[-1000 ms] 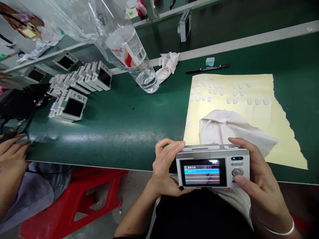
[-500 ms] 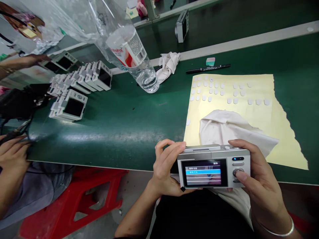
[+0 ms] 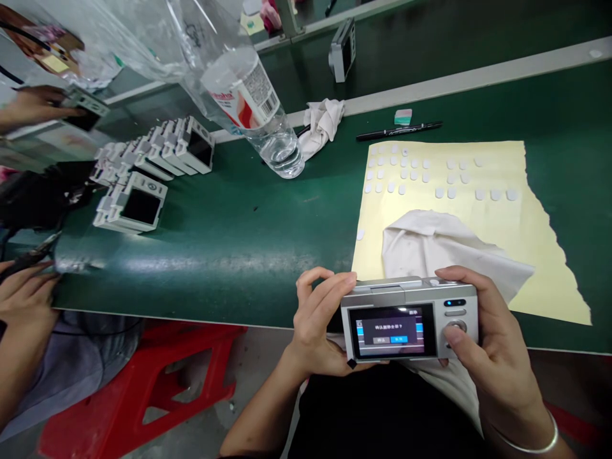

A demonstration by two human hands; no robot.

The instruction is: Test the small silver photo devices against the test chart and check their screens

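Both my hands hold a small silver digital camera (image 3: 409,317) just off the near edge of the green table (image 3: 239,242). My left hand (image 3: 315,325) grips its left end, fingers curled over the top. My right hand (image 3: 488,344) wraps the right end, with the thumb on the round control pad beside the screen. The lit screen shows a small dialog box with two buttons. A white cloth (image 3: 440,245) lies right behind the camera on a pale yellow sheet (image 3: 540,255) dotted with several small white round pads.
A row of white cameras (image 3: 157,150) and one lying apart (image 3: 131,207) sit at the left. A clear water bottle (image 3: 258,108), crumpled rag (image 3: 322,124), black marker (image 3: 399,132), another camera (image 3: 342,57). A co-worker's hand (image 3: 23,306) at left, a red stool (image 3: 138,382) below.
The camera screen switched from a menu list to a dialog box. My right thumb shifted slightly on the control pad. A co-worker's hand at far left picked up a device.
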